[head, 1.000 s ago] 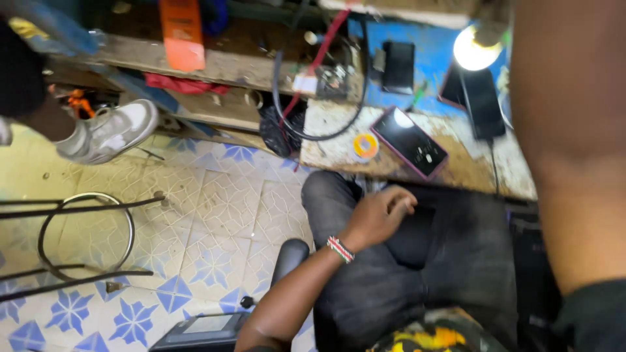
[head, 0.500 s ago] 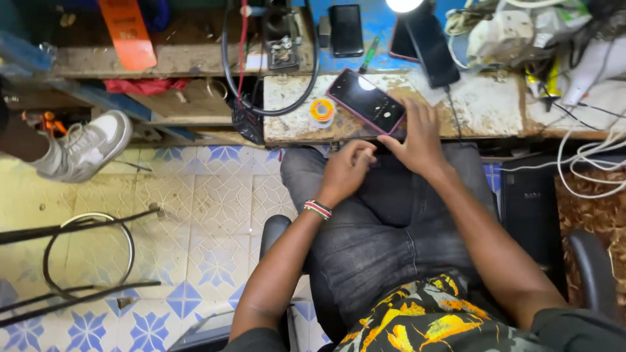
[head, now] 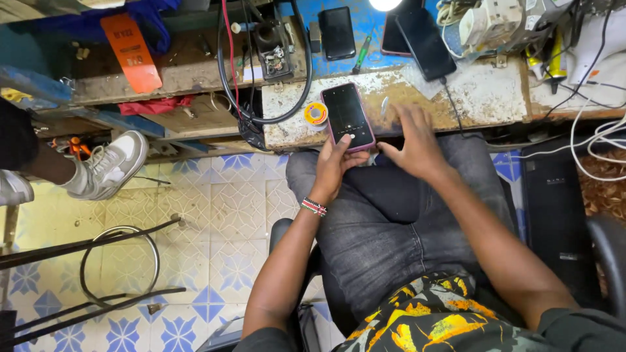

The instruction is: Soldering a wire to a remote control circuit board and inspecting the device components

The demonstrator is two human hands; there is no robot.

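Worn and paint-flaked, the pale wooden bench [head: 469, 98] runs across the top of the head view, above a floor of cream and blue patterned tiles [head: 215, 215]. At the bench's near edge lies a dark-screened smartphone in a pink case [head: 347, 116], its lower end overhanging the edge. The left hand [head: 336, 166] reaches up from the lap and grips that lower end, thumb on the glass. The right hand [head: 414, 146] lies open just beside it, fingers spread flat on the bench top and holding nothing. A small yellow spool of solder [head: 315, 115] sits touching or just left of the phone. Farther back, a second black phone [head: 337, 32] lies on a blue patch of the bench, and a third dark phone [head: 425, 42] lies tilted near the lamp glow at the far edge. A loop of black cable [head: 297, 98] curls over the bench's left end. White cables [head: 587, 150] trail off the right end. The person sits in dark grey jeans [head: 391, 228]. At the left, another person's white sneaker [head: 107, 166] rests on the tiles beside a black metal stool frame [head: 117, 261].
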